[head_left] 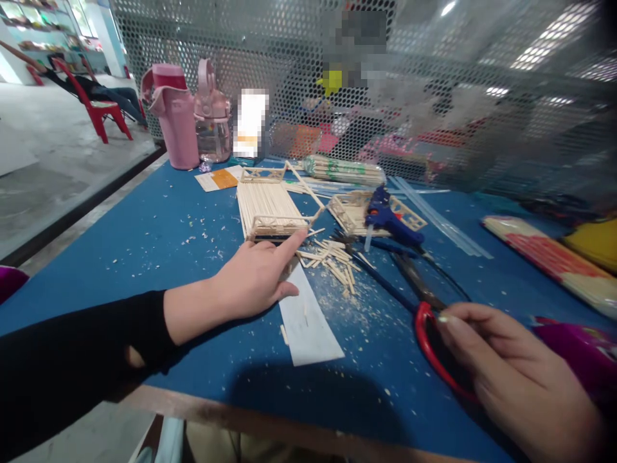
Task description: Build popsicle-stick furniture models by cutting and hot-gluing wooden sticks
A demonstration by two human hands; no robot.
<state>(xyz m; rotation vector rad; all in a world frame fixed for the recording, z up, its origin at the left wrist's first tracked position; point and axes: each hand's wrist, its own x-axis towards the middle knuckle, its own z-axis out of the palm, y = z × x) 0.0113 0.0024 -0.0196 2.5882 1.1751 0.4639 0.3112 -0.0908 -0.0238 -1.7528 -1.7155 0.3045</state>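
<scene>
Pale wooden-stick model just beyond our nearer left hand, loosely spread, index finger at its railing; planks run away from us. Right hand: we can't tell its grip.

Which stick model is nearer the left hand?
The larger stick model, by the left hand; the smaller stick model sits partly behind the blue glue gun.

Pink thermos flask beyond left hand, leftward; pink-lidded clear bottle just beside flask. Perforated metal screen farther beyond. Red chair well past left hand, seated person on it. Purple object just right of right hand.
</scene>
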